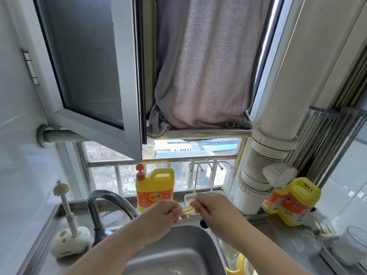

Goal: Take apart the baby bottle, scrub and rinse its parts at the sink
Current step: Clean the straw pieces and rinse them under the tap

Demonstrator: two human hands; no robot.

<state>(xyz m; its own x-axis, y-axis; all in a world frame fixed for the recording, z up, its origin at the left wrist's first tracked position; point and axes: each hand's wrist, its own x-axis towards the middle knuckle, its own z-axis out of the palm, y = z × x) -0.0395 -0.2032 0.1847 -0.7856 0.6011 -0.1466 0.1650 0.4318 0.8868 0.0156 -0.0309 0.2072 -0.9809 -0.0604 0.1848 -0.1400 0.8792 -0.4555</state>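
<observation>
Bottle part: a small translucent yellow tube-ish piece (pixel 187 210), held up over the sink (pixel 178 253), just in front of the soap jug. Honestly can't tell which bit of the baby bottle it is, maybe a straw or vent insert.
Left hand: the left hand (pixel 162 216) has its fingers curled in, pinching the left end of the piece.
Right hand: the right hand (pixel 212 209) pinches the other end, fingers bent over it, so both are gripping the same little thing.
How it'll handle: my guess is super light and kinda soft or bendy, probably slick once soapy. I'd hold it by the ends with fingertips like this and keep it low over the basin so a drop isn't a disaster.
Sink: stainless steel, rounded basin, dull grey sheen, with a curved chrome faucet (pixel 107 203) on the left.
Brush: white bottle brush (pixel 64 205) with a bristly round head, standing upright in a blobby white holder (pixel 69 243) on the counter.
Soap: yellow-orange dish soap jug (pixel 155 189) with a red pump, hard glossy plastic, behind the hands. A second similar jug (pixel 292 201) sits off to the right.
Other bottle bits: something clear and yellow (pixel 236 262) at the bottom edge, too cut off to name.
</observation>
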